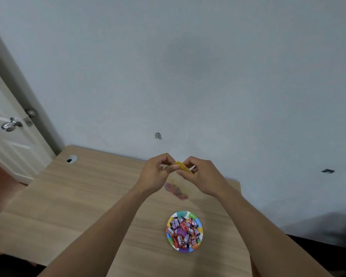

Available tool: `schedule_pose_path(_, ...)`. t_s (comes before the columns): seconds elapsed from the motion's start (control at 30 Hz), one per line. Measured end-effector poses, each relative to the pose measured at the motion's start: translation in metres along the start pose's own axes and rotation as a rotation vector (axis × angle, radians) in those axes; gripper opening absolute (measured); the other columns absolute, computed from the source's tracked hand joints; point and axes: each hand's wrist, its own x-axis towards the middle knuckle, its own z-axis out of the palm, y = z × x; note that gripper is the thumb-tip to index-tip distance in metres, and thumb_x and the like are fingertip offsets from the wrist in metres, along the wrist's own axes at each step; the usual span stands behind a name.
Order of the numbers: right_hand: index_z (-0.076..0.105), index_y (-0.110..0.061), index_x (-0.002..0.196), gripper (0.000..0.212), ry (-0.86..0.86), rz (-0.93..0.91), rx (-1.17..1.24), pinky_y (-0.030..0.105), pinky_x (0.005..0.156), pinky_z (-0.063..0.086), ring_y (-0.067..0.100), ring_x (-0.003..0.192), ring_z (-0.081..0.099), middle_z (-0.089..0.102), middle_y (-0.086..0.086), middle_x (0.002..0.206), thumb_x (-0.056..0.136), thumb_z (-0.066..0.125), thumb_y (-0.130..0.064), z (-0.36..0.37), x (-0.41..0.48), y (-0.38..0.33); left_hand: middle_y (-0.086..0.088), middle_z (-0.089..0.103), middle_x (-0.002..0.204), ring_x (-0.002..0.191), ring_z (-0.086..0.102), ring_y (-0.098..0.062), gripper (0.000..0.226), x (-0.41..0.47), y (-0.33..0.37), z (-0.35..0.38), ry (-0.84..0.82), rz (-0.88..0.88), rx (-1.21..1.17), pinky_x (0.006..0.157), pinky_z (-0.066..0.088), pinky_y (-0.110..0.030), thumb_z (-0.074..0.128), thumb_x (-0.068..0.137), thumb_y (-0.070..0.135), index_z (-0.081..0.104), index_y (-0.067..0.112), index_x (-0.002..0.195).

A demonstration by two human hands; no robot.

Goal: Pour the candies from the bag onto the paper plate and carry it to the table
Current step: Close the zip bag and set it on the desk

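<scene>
The plate [184, 231] sits on the desk [88, 196] at about 6 o'clock from the hands, heaped with wrapped candies [183, 229] in purple, red and orange. Both hands are raised above it and well apart from it. The left hand [155, 171] and right hand [200, 174] meet at a yellow strip, which looks like the top edge of the bag [181, 166]; thumb and fingertips of each hand pinch that edge from either side, the other fingers curled in. Below them a blurred reddish patch hangs between the wrists (probably the see-through body of the bag, though I cannot tell whether any candy is left in it).

The plate is paper, so I judge it light but floppy, apt to sag under the pile if taken by one edge. The wrappers look glossy and would likely slide off at a tilt. A safer hold would be two hands under opposite rims, at 3 and 9 o'clock, kept level.

The desk is pale wood-grain laminate, flat and bare, with a cable hole [72, 158] at 10 o'clock. A plain bluish wall [188, 66] stands behind, and a white door [6, 136] with a metal handle is at 9 o'clock.
</scene>
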Motion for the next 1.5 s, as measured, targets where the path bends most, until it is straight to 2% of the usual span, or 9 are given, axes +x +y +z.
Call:
schedule_pose_path(0.17, 0.073, -0.035, 0.095, 0.025, 0.064, -0.029, -0.048, 0.047, 0.079, 0.061, 0.009, 0.083, 0.072, 0.078, -0.012, 0.089, 0.093, 0.067, -0.059, 0.002, 0.004, -0.001, 0.006, 0.076, 0.082, 0.085, 0.069, -0.004, 0.015, -0.001, 0.006, 0.004, 0.037, 0.017, 0.000, 0.082, 0.055, -0.027, 0.078, 0.095, 0.022, 0.072, 0.015, 0.084)
schedule_pose_path(0.27, 0.073, -0.037, 0.093, 0.034, 0.111, -0.019, -0.061, 0.051, 0.075, 0.060, 0.016, 0.080, 0.071, 0.077, -0.008, 0.084, 0.090, 0.063, -0.069, 0.003, 0.008, -0.001, -0.004, 0.079, 0.085, 0.084, 0.071, -0.008, 0.016, 0.002, 0.008, 0.005, 0.085, 0.008, -0.006, 0.083, 0.057, -0.033, 0.078, 0.096, 0.022, 0.071, 0.013, 0.085)
schedule_pose_path(0.47, 0.074, -0.035, 0.094, 0.036, 0.133, -0.007, -0.161, 0.037, 0.059, 0.047, 0.011, 0.060, 0.055, 0.072, -0.005, 0.077, 0.092, 0.063, -0.069, -0.005, 0.009, 0.002, -0.008, 0.077, 0.084, 0.076, 0.066, -0.010, 0.017, 0.008, 0.009, 0.000, 0.186, -0.045, -0.017, 0.078, 0.055, -0.034, 0.078, 0.095, 0.023, 0.071, 0.016, 0.082)
schedule_pose_path(0.7, 0.073, -0.033, 0.092, 0.036, 0.113, 0.018, -0.304, 0.039, 0.068, 0.056, 0.009, 0.071, 0.064, 0.072, -0.011, 0.079, 0.095, 0.062, -0.067, -0.018, 0.001, 0.013, -0.021, 0.079, 0.098, 0.082, 0.065, -0.016, 0.015, 0.017, 0.000, -0.033, 0.370, -0.170, -0.178, 0.081, 0.051, -0.033, 0.078, 0.094, 0.019, 0.072, 0.009, 0.084)
schedule_pose_path(0.87, 0.072, -0.033, 0.093, 0.034, 0.099, -0.020, -0.350, 0.040, 0.069, 0.059, 0.008, 0.075, 0.065, 0.073, -0.011, 0.082, 0.097, 0.060, -0.064, -0.014, 0.000, 0.016, -0.007, 0.077, 0.086, 0.084, 0.066, -0.016, 0.016, 0.018, -0.007, -0.054, 0.431, -0.213, -0.235, 0.082, 0.050, -0.028, 0.077, 0.095, 0.016, 0.072, 0.001, 0.090)
schedule_pose_path(1.0, 0.069, -0.032, 0.088, 0.038, 0.088, -0.056, -0.404, 0.037, 0.069, 0.058, 0.008, 0.078, 0.064, 0.071, -0.011, 0.082, 0.098, 0.056, -0.066, -0.007, 0.002, 0.014, -0.005, 0.077, 0.088, 0.081, 0.069, -0.012, 0.013, 0.013, -0.015, -0.064, 0.462, -0.228, -0.261, 0.080, 0.050, -0.024, 0.076, 0.097, 0.016, 0.072, 0.010, 0.087)
schedule_pose_path(1.17, 0.051, -0.027, 0.080, 0.044, 0.047, -0.160, -0.553, 0.038, 0.064, 0.051, 0.013, 0.072, 0.051, 0.053, -0.010, 0.072, 0.104, 0.046, -0.063, 0.012, 0.007, 0.003, -0.003, 0.074, 0.084, 0.078, 0.068, -0.007, 0.010, 0.005, -0.024, -0.079, 0.504, -0.231, -0.258, 0.079, 0.049, -0.020, 0.072, 0.100, 0.014, 0.072, 0.006, 0.094)
schedule_pose_path(1.33, 0.046, -0.021, 0.086, 0.048, -0.051, -0.208, -0.684, 0.041, 0.064, 0.049, 0.020, 0.078, 0.050, 0.049, -0.007, 0.079, 0.107, 0.037, -0.063, 0.035, 0.016, -0.001, -0.006, 0.074, 0.089, 0.083, 0.066, -0.012, 0.012, -0.013, -0.046, -0.097, 0.507, -0.269, -0.217, 0.081, 0.050, -0.021, 0.072, 0.100, 0.016, 0.072, 0.008, 0.091)
schedule_pose_path(1.5, 0.066, -0.018, 0.106, 0.054, -0.152, -0.241, -0.704, 0.040, 0.070, 0.045, 0.030, 0.103, 0.069, 0.073, 0.005, 0.105, 0.104, 0.040, -0.066, 0.070, 0.022, 0.001, -0.005, 0.076, 0.091, 0.084, 0.063, -0.013, 0.011, -0.039, -0.085, -0.111, 0.538, -0.355, -0.157, 0.078, 0.048, -0.021, 0.074, 0.098, 0.014, 0.075, 0.010, 0.088)
